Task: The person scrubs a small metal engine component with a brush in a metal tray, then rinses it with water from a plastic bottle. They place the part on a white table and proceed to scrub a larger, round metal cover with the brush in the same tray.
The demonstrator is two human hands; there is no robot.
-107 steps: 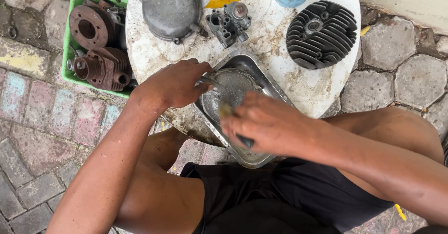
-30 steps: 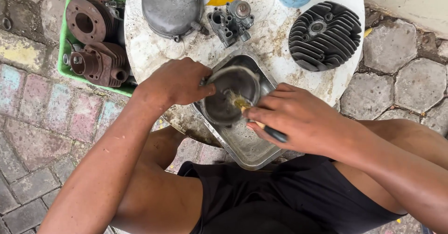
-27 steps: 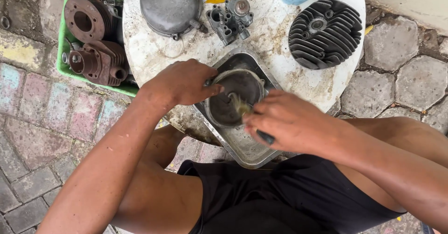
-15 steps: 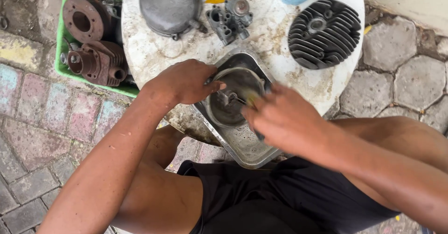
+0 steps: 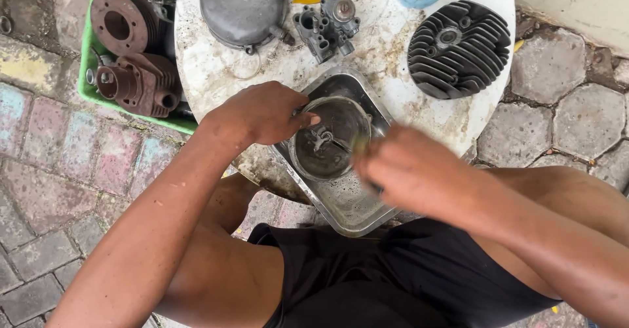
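Left hand [image 5: 262,113] grips the rim of a round, bowl-shaped metal cover [image 5: 325,137], fingers curled over its near-left edge, thumb pressed at the lip. It steadies the part from turning.

Right hand [image 5: 406,171] is blurred by motion, just right of the cover, closed around something thin; probably a brush handle, though the blur hides the tool and I cannot tell the exact grip. Its leading edge reaches over the cover's right rim.

The cover sits inside a shallow steel tray [image 5: 357,213], which holds a film of dirty liquid below both hands. The tray rests on the near edge of a round, stained white desk [image 5: 216,79].

Judged step: scrubbing the inside of the cover, mid-stroke. The next move seems to call for a firm hold at the rim while the part is rotated to reach uncleaned areas.

Beyond the hands: a carburettor body [image 5: 326,27], a domed grey casing [image 5: 242,7], a finned black cylinder head [image 5: 458,48] to the far right. Left of the desk, a green crate [image 5: 88,72] with rusty engine parts [image 5: 128,53], on paved ground.
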